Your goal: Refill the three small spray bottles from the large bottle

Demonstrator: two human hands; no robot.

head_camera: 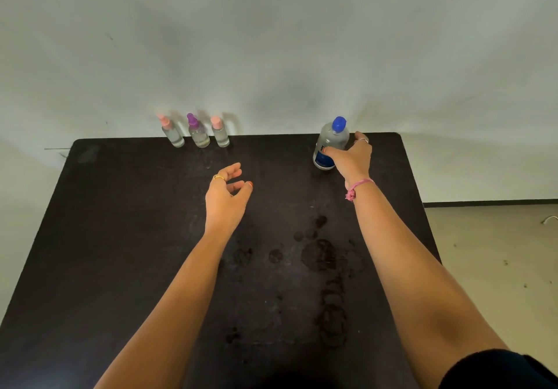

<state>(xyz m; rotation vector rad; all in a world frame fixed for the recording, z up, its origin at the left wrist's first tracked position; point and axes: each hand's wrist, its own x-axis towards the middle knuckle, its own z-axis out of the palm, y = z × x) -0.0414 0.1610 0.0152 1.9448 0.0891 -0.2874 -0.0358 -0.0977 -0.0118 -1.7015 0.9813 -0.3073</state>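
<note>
While the dark desk (pixel 120 237) carries everything, the large bottle (pixel 330 141) stands upright near its far right edge, the right hand (pixel 351 159) curled around it. Over mid-desk, the left hand (pixel 225 198) hovers, fingers (pixel 234 172) loosely spread, empty. Three small spray bottles (pixel 197 132) line the far edge, capped.

Legible text: none.
Large bottle (pixel 329 144), blue cap: dark blue label on lower body carries pale marks, too blurred and partly hidden behind the right hand (pixel 351 157) to read. Three small spray bottles (pixel 197 133): no readable lettering.
</note>
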